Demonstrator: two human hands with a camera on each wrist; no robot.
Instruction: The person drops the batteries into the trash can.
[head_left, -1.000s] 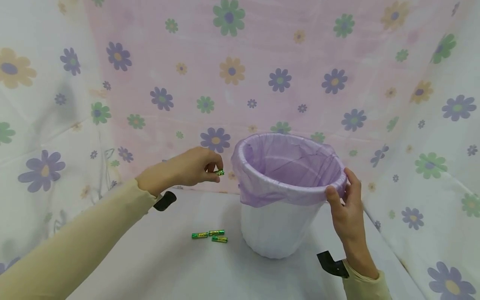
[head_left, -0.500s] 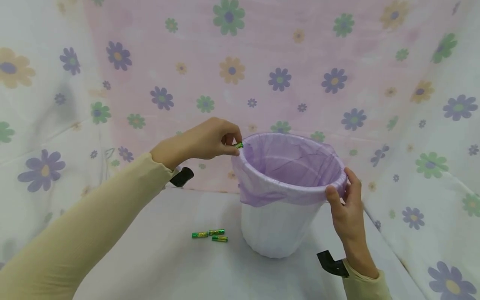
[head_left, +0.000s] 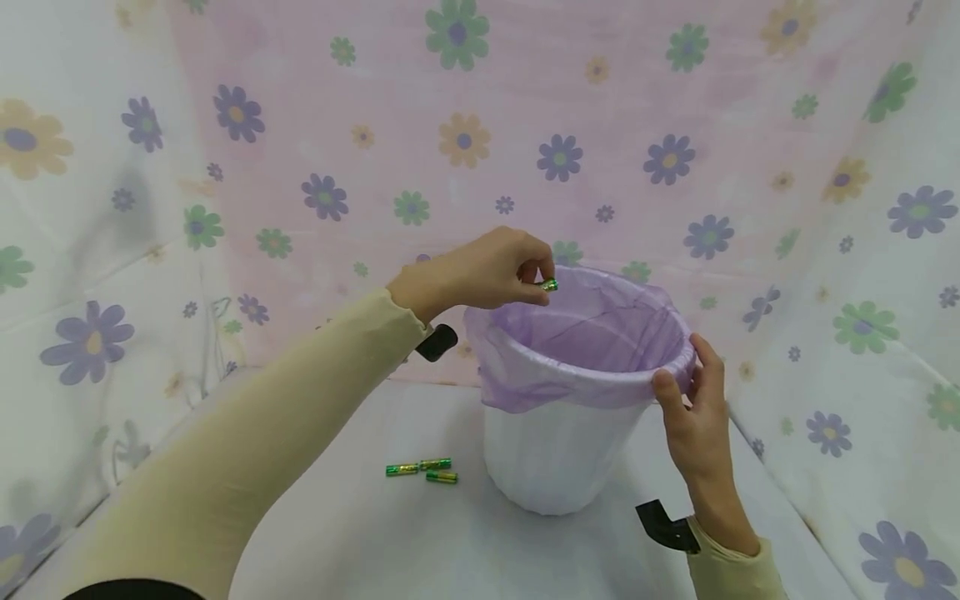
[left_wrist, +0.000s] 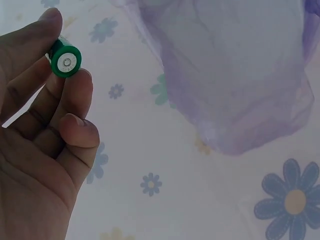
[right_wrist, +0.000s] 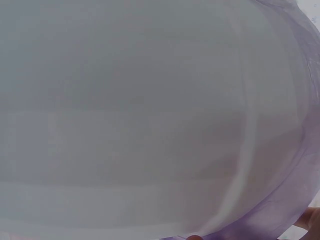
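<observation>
A white bin [head_left: 558, 458] stands on the table, lined with a translucent purple bag [head_left: 540, 387] folded over its rim. Above the bin's far left rim, my left hand [head_left: 483, 271] pinches a green battery [head_left: 550, 285] between thumb and fingers. The left wrist view shows the battery's flat round end [left_wrist: 67, 62] facing the camera. With my right hand [head_left: 697, 425] I grip the bin's right rim through the bag, thumb on the near side. The bin wall [right_wrist: 125, 125] fills most of the right wrist view, hiding nearly all of that hand.
Three more green and gold batteries [head_left: 442, 477] lie close together on the white tabletop [head_left: 360, 533], left of the bin. Flower-patterned cloth [head_left: 405, 158] hangs behind and on both sides. Black wrist mounts [head_left: 437, 342] sit at both sleeves.
From left of the bin, my left hand has risen and moved right with the battery, ending over the rim. The right hand keeps its grip. The three batteries on the table stay put.
</observation>
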